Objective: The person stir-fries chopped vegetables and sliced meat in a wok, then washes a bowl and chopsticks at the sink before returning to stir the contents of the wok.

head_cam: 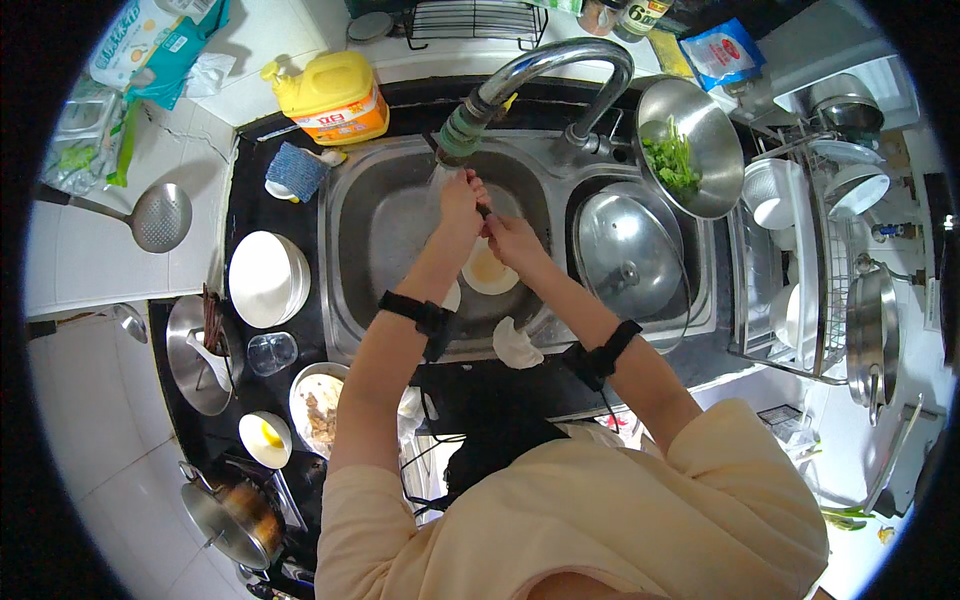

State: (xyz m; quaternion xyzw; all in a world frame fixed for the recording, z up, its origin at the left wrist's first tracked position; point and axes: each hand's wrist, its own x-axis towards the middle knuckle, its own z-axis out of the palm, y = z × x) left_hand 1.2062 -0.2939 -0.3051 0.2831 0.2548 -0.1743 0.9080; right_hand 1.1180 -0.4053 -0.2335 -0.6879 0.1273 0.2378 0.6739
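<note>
My left hand [459, 196] is under the faucet's green-wrapped spout end [459, 133], in running water. Its fingers close around one end of a small dark, slender object [484, 211], mostly hidden by my hands. The other end of it is pinched in my right hand [514, 241], just below and to the right. Both hands are over the left basin of a steel sink [375, 247]. Beneath them in that basin lies a white bowl [491, 274] with yellowish liquid; another white dish edge [451, 298] shows beside my left forearm.
A glass pot lid [630, 240] rests over the right basin. A steel bowl of leafy greens [724, 165] stands behind it. To the left are stacked white bowls [266, 279], a glass [272, 353] and a yellow detergent jug [341, 82]. A white piece [517, 343] lies on the sink's front rim.
</note>
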